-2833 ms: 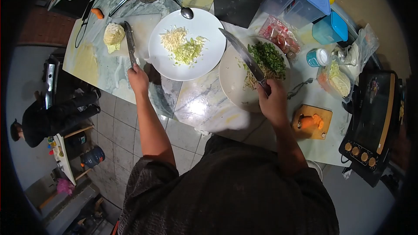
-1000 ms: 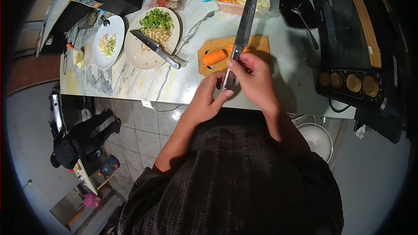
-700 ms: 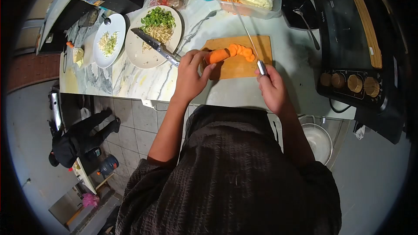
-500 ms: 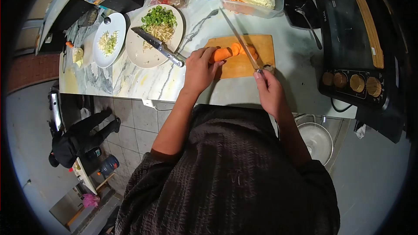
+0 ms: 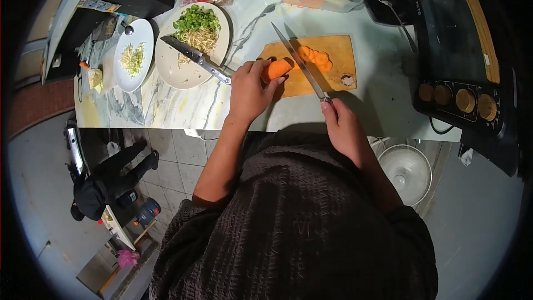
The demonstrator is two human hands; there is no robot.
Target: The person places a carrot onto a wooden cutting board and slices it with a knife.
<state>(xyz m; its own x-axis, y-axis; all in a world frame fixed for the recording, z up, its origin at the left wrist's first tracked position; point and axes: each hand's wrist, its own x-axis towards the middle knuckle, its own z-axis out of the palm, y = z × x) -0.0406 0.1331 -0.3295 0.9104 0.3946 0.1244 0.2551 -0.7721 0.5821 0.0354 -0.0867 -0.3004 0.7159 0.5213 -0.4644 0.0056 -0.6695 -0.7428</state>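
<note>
My left hand (image 5: pixel 251 91) is closed around a carrot (image 5: pixel 277 70) at the left part of a wooden cutting board (image 5: pixel 333 80). The carrot's cut end faces right. Gripped by its handle in my right hand (image 5: pixel 345 125) is a long knife (image 5: pixel 302 65), its blade slanting up and left over the board, close to the carrot's cut end. To the blade's right lie several carrot slices (image 5: pixel 315 57). Whether the blade touches the carrot, I cannot tell.
Left of the board, a second knife (image 5: pixel 200 61) rests across a plate (image 5: pixel 172 75) of chopped greens and sprouts. Beyond it is a white oval plate (image 5: pixel 129 80). A plastic container (image 5: pixel 333 3), a black dish (image 5: pixel 383 11) and an oven (image 5: pixel 455 33) stand behind and right.
The knife has moved left from over the slices to beside the carrot's cut end, uncovering the slices. My left hand still holds the carrot. The whole view has shifted slightly.
</note>
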